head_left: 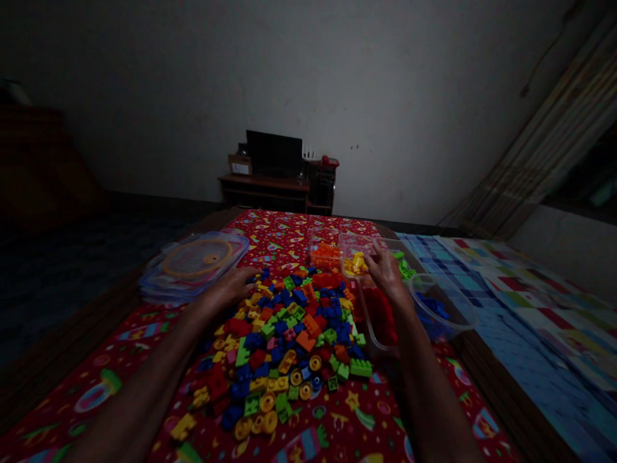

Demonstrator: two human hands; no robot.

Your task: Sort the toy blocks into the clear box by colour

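Observation:
A large heap of mixed toy building bricks (289, 321) in blue, red, green, yellow and orange covers the middle of the table. My left hand (240, 284) rests at the heap's upper left edge, fingers stretched toward the bricks and slightly apart; no held brick shows. Over the clear containers on the right, my right hand (384, 270) has its thumb and fingers apart beside the yellow bricks (355, 263). Around it are containers with orange bricks (325, 256), green bricks (405, 265), red bricks (378, 315) and blue bricks (434, 312). My right forearm partly covers the red ones.
Several clear lids (193, 263) are stacked at the table's left side. A red patterned cloth (279, 228) covers the table. A bed with a checked cover (544, 289) adjoins on the right. A desk (265, 183) with a monitor (274, 153) stands against the far wall.

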